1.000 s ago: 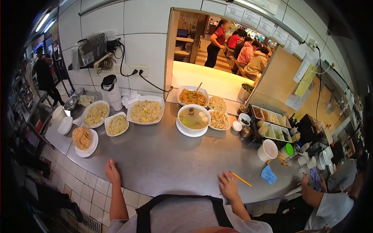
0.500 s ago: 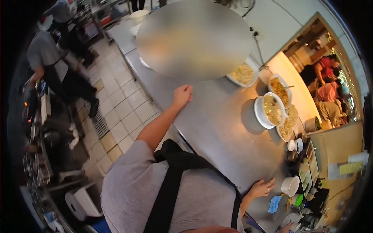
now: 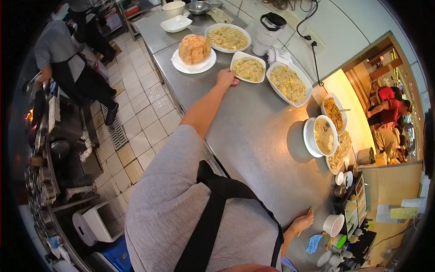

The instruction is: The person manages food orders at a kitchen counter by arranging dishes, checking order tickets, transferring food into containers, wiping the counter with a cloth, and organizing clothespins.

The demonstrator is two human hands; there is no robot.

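Observation:
My left hand (image 3: 228, 78) is at the near corner of a small white dish of fried rice (image 3: 249, 69), its fingers closed at the rim. Just left of it, a round, puffed golden-brown item (image 3: 194, 49) sits on a white plate (image 3: 199, 69). A larger dish of fried rice (image 3: 287, 84) stands right of the small one, and another rice dish (image 3: 228, 38) is behind. Low on the right, my right hand (image 3: 302, 222) is closed around a yellow pencil (image 3: 299, 234), whose ends stick out from the fingers.
Toward the serving window are a soup bowl (image 3: 325, 135), a noodle dish (image 3: 333, 114) and a pale food dish (image 3: 340, 154). A white tub (image 3: 334, 225) and blue cloth (image 3: 313, 243) lie near my right hand. A co-worker (image 3: 68, 68) stands across the tiled aisle.
The view has turned left. My left hand has moved from the counter's front edge to the small rice dish. My right hand has taken hold of the pencil that lay beside it.

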